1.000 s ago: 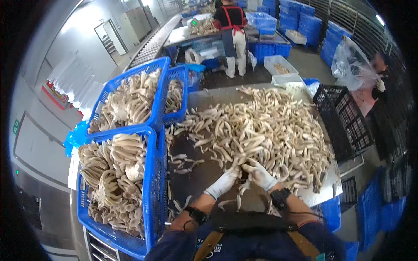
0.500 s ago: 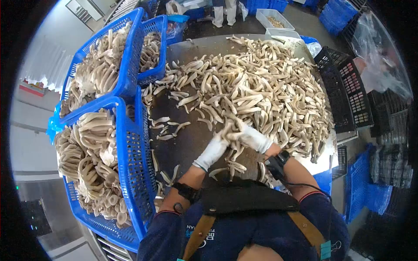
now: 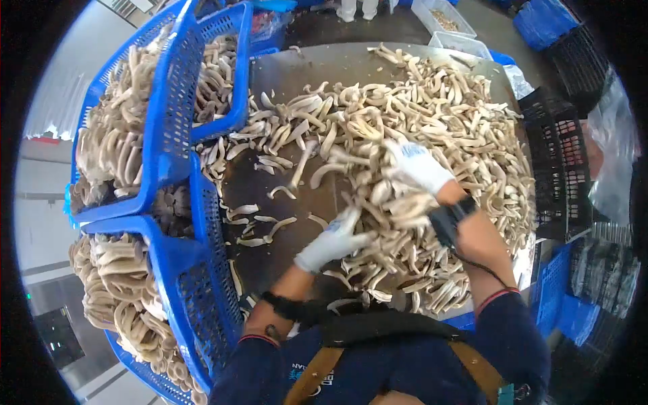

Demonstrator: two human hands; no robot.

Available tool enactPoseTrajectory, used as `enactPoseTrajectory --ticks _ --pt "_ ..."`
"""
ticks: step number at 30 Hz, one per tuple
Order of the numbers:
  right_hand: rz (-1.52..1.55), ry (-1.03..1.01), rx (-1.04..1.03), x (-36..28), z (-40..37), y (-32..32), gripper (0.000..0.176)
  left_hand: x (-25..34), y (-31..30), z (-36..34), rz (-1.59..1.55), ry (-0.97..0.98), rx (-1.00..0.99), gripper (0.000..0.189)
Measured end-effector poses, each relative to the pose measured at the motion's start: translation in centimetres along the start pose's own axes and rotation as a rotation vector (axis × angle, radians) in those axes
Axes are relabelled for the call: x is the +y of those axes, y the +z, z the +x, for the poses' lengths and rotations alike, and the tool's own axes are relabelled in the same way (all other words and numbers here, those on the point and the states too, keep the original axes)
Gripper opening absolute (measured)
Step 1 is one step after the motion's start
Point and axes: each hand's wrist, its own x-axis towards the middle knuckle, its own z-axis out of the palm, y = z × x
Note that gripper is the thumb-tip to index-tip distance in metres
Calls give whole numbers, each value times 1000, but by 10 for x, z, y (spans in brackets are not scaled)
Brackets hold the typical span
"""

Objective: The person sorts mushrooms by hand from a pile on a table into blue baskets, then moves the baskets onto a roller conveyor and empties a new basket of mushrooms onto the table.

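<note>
A heap of loose, pale brown long-stemmed mushrooms [image 3: 452,128] covers much of the metal table [image 3: 324,64]. My left hand [image 3: 334,241], in a white glove, is low at the heap's left edge, with thumb and fingers apart beside some mushrooms. Also gloved in white, my right hand [image 3: 420,167] reaches over the middle of the heap. Its fingers stretch toward the upper left and lie on mushrooms; their tips are partly hidden. Between the two hands, several mushrooms [image 3: 388,202] are smeared by motion.
Blue baskets full of mushroom clusters stand along the left: a near one [image 3: 182,270], a far one [image 3: 158,162] and a smaller one [image 3: 236,101]. Black crates [image 3: 560,155] stand right of the table. Clear plastic bins [image 3: 459,44] are beyond its far edge.
My hands, close together over a few mushrooms before, are now apart. The right moved up and right onto the heap; the left moved slightly down. Mushrooms shifted toward me, and the view tilted.
</note>
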Motion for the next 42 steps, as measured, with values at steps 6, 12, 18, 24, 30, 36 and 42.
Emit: enactPoseTrajectory --ticks 6,12,18,24,30,36,42 --pt "75 -358 -1 -25 -79 -28 59 40 -154 63 206 -199 235 61" --pt "631 -61 251 -28 -108 -76 38 -47 -169 211 728 -158 292 65" --pt "886 310 542 -2 -139 -61 36 30 -117 144 45 -29 6 28" --pt "767 409 552 1 -159 -70 33 36 -89 73 379 -17 125 35" --pt "53 331 702 38 -204 -26 37 35 -80 33 -275 -133 210 63" --pt "1153 349 953 -6 -226 -57 24 61 -71 18 -149 -168 322 36" --pt "1450 354 904 -13 -248 -71 27 96 -49 4 118 49 255 55"
